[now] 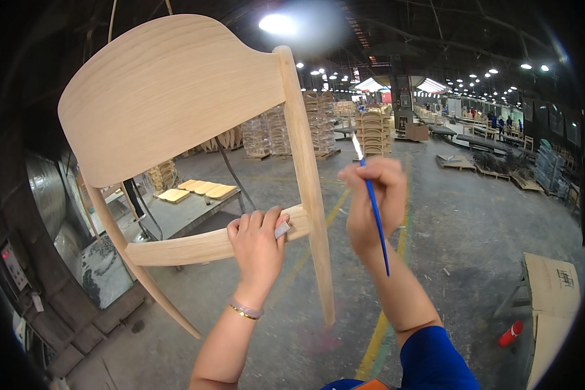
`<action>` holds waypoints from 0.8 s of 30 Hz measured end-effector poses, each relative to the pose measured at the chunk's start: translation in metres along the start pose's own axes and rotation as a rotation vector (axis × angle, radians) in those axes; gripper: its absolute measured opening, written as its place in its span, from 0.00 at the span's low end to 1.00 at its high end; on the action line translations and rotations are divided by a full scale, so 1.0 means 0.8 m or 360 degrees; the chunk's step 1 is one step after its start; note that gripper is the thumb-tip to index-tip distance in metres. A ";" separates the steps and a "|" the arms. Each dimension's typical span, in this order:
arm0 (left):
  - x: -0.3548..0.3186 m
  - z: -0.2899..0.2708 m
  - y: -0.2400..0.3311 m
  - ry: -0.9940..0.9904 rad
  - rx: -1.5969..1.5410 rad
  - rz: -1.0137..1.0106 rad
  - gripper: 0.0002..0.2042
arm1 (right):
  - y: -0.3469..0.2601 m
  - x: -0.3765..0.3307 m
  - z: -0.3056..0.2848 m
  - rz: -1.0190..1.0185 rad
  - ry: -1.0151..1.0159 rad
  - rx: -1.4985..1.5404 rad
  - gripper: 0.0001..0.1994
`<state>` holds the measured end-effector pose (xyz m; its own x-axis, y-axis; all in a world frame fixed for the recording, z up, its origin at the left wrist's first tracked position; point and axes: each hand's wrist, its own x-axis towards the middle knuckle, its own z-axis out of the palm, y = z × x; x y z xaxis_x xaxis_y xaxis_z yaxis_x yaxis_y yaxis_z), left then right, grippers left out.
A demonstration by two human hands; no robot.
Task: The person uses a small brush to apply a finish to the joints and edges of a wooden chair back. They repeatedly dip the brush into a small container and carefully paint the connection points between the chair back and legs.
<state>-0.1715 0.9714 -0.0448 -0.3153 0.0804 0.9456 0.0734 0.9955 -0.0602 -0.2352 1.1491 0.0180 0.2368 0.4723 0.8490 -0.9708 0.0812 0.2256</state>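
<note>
A pale wooden chair frame [182, 97] hangs upright at the left, with a wide curved back panel, slim legs and a lower rail [182, 250]. My left hand [257, 244] is closed over that rail near its right end. Between its thumb and fingers shows a small light-grey block [282, 229], partly hidden. To the right of the frame, my right hand [378, 198] is raised and pinches a slim blue-handled brush [376, 218]. The brush's pale tip points up, apart from the wood; the hand is slightly blurred.
Behind the frame, a low table [182, 224] carries several flat wooden panels [208, 188]. Wrapped stacks [263, 134] and stacked chairs [374, 133] stand farther back. At right are cardboard sheets [552, 286] and a red bottle [511, 333]. A control box [13, 265] is at far left.
</note>
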 end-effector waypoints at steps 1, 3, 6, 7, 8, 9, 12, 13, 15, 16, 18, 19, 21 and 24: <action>-0.002 0.006 -0.002 0.0018 0.0006 -0.0006 0.10 | -0.004 -0.015 -0.010 0.0046 -0.0088 -0.0008 0.04; -0.006 0.019 -0.007 0.0021 0.0035 -0.0024 0.10 | -0.009 -0.045 -0.028 0.0058 -0.0225 -0.0013 0.03; -0.013 0.046 -0.018 0.0016 0.0085 -0.0027 0.12 | 0.001 -0.082 -0.041 0.0128 -0.0255 -0.0149 0.05; -0.012 0.055 -0.020 0.0033 0.0105 -0.0033 0.13 | 0.005 -0.091 -0.039 0.0187 -0.0221 -0.0125 0.06; -0.013 0.065 -0.023 0.0044 0.0123 -0.0031 0.14 | 0.006 -0.105 -0.035 0.0259 -0.0181 -0.0100 0.07; -0.019 0.075 -0.028 0.0031 0.0149 -0.0034 0.15 | 0.009 -0.122 -0.030 0.0327 -0.0140 -0.0084 0.08; -0.026 0.115 -0.047 -0.0067 0.0034 -0.0128 0.15 | 0.045 -0.168 0.000 0.0185 -0.0360 0.0134 0.09; -0.018 0.120 -0.051 0.0036 -0.0161 -0.0154 0.15 | 0.061 -0.170 0.013 0.0271 -0.0413 0.0210 0.09; -0.004 0.127 -0.065 0.0225 -0.0597 -0.0230 0.15 | 0.096 -0.172 0.042 0.0464 -0.0547 0.0356 0.09; -0.005 0.121 -0.082 0.0331 -0.0618 -0.0281 0.14 | 0.114 -0.172 0.053 0.0369 -0.0580 0.0416 0.10; -0.004 0.084 -0.141 0.0656 -0.0374 -0.0310 0.14 | 0.154 -0.159 0.075 0.0171 -0.0609 0.0565 0.10; -0.005 0.064 -0.176 0.0880 -0.0114 -0.0330 0.15 | 0.168 -0.158 0.082 0.0179 -0.0647 0.0552 0.10; -0.009 0.023 -0.253 0.1317 -0.0104 -0.0689 0.17 | 0.183 -0.162 0.102 0.0160 -0.0640 0.0585 0.11; -0.029 -0.032 -0.370 0.1335 -0.0604 -0.1177 0.22 | 0.197 -0.173 0.125 0.0135 -0.0614 0.0630 0.12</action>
<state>-0.1618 0.6737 -0.0411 0.3107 -0.7084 0.6337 0.4550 0.6962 0.5552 -0.4174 1.0087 -0.0158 0.2271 0.1012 0.9686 -0.9165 -0.3140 0.2477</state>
